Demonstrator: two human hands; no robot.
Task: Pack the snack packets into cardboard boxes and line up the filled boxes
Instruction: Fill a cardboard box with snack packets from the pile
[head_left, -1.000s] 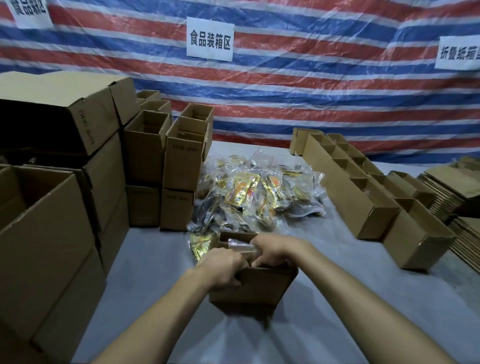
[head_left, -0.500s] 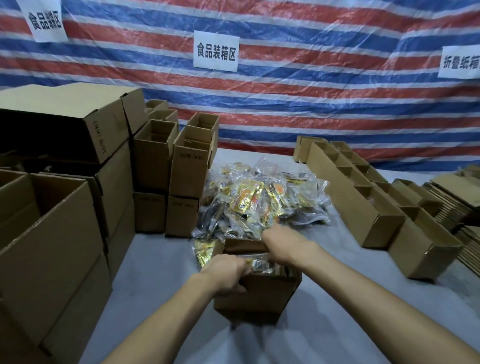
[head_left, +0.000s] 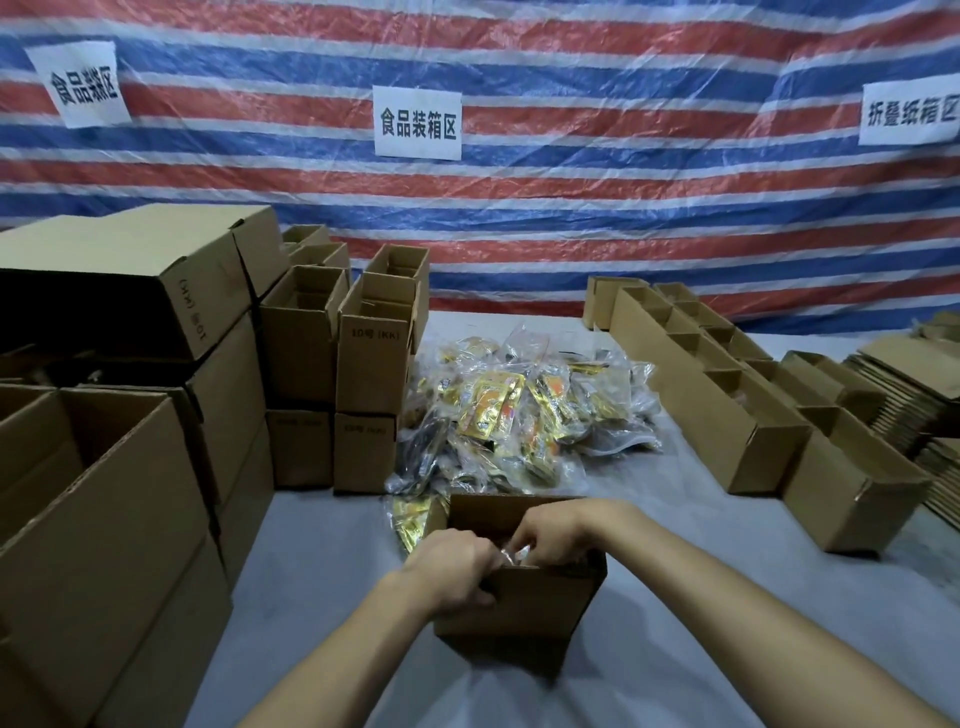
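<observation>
Left hand (head_left: 457, 569) grips the near-left rim of the cardboard box (head_left: 524, 605) at 6 o'clock; right hand (head_left: 553, 535) pinches a clear packet (head_left: 515, 554) inside its opening. Step: filling. Next, likely seat the packet, then draw from the packet pile (head_left: 519, 410) at 12 o'clock.

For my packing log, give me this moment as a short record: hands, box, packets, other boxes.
left hand: grips near wall of box
right hand: pinches a packet inside the box
box: open, on table, before the pile
pile: snack packets, mid table
row: open boxes lined up at right
stacks: boxes at left
</observation>
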